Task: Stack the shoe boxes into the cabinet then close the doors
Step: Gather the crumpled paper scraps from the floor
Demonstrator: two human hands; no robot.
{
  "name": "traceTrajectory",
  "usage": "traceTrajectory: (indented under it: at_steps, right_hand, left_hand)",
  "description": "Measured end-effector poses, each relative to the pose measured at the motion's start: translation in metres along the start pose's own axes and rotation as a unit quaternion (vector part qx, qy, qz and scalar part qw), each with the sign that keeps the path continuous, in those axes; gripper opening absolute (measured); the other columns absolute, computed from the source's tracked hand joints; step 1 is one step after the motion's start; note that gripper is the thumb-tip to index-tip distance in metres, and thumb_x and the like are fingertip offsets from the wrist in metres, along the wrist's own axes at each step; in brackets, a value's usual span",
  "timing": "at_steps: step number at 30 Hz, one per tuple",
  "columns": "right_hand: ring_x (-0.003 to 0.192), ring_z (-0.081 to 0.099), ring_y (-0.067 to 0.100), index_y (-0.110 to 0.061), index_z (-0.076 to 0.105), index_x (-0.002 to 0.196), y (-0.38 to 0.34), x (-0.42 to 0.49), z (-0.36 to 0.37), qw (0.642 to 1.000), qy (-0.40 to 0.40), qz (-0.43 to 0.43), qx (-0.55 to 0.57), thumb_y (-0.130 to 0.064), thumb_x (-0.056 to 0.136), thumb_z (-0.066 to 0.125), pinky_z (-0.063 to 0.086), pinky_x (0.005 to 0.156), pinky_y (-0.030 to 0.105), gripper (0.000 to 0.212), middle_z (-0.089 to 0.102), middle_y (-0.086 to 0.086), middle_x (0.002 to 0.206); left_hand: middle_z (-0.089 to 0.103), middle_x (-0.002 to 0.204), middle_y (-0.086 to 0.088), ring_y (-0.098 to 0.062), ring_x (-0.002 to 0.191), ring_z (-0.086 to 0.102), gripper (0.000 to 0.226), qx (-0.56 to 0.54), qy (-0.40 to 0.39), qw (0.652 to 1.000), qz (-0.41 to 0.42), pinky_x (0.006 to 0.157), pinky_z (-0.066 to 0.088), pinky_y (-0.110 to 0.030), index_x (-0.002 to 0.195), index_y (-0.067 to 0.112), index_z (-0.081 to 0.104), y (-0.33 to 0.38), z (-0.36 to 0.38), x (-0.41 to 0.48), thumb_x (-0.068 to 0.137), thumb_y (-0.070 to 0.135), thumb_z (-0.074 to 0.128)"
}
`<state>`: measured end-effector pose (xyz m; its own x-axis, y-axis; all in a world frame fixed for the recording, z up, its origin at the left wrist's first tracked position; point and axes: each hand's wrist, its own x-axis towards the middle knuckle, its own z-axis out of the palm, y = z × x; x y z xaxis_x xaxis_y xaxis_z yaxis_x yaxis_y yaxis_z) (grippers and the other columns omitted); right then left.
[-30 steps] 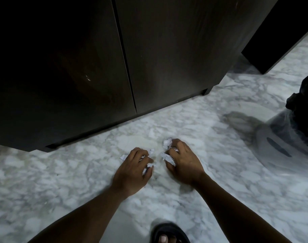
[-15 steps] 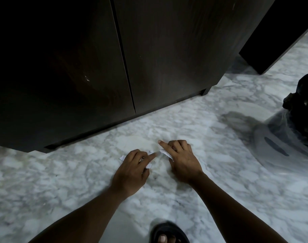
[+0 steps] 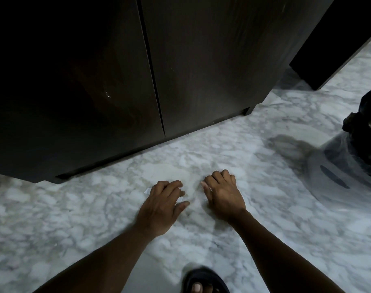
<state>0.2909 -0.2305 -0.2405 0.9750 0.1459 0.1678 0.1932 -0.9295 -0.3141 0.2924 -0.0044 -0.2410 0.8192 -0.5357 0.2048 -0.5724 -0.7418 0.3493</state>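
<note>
The dark wooden cabinet (image 3: 201, 66) fills the upper half of the view, and both of its doors are closed with only a thin seam between them. No shoe box is in view. My left hand (image 3: 161, 206) rests low over the marble floor with its fingers curled around white paper scraps (image 3: 147, 190) that peek out at its left edge. Close beside it, my right hand (image 3: 224, 193) is curled into a fist on the floor, with a sliver of white paper at its thumb side.
The marble floor (image 3: 74, 218) spreads all around. A clear plastic bag (image 3: 336, 176) lies at the right with a black bag (image 3: 368, 127) behind it. A dark panel (image 3: 332, 49) stands at the upper right. My sandalled foot (image 3: 203, 282) is at the bottom edge.
Both hands have gathered the loose crumpled paper into their fists; far less paper shows now. The right index finger, pointing before, has curled in. The cabinet is unchanged.
</note>
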Motion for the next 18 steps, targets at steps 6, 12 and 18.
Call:
traceTrajectory:
  at_steps: [6,12,18]
  right_hand:
    - [0.085,0.043,0.024,-0.02,0.058,0.113,-0.001,0.001,0.001,0.999,-0.04,0.021,0.0,-0.007,0.076,0.062,0.043,0.077,0.039,0.04,0.05,-0.001,0.1]
    - [0.091,0.042,0.02,-0.02,0.058,0.107,0.004,-0.013,-0.003,0.999,-0.041,-0.03,0.019,-0.077,0.089,0.04,0.035,0.08,0.036,0.062,0.05,-0.002,0.107]
    - [0.075,0.052,0.023,-0.016,0.063,0.085,0.007,-0.014,0.008,0.996,0.061,-0.051,0.033,-0.041,0.097,0.061,0.043,0.065,0.035,0.028,0.057,-0.001,0.085]
  left_hand:
    - [0.057,0.108,0.01,-0.016,0.094,0.049,0.037,0.033,0.0,0.999,-0.023,0.08,0.038,-0.029,0.122,0.029,0.06,0.002,-0.001,-0.003,0.091,0.02,0.042]
    - [0.054,0.1,0.007,-0.016,0.087,0.049,0.036,0.003,-0.023,1.0,-0.02,0.073,0.04,-0.032,0.102,0.023,0.063,0.003,-0.006,-0.001,0.1,0.047,0.036]
    - [0.049,0.087,0.005,-0.018,0.078,0.044,0.033,0.03,-0.001,0.999,-0.027,0.07,0.043,-0.037,0.088,0.021,0.057,0.004,-0.002,0.003,0.106,0.033,0.033]
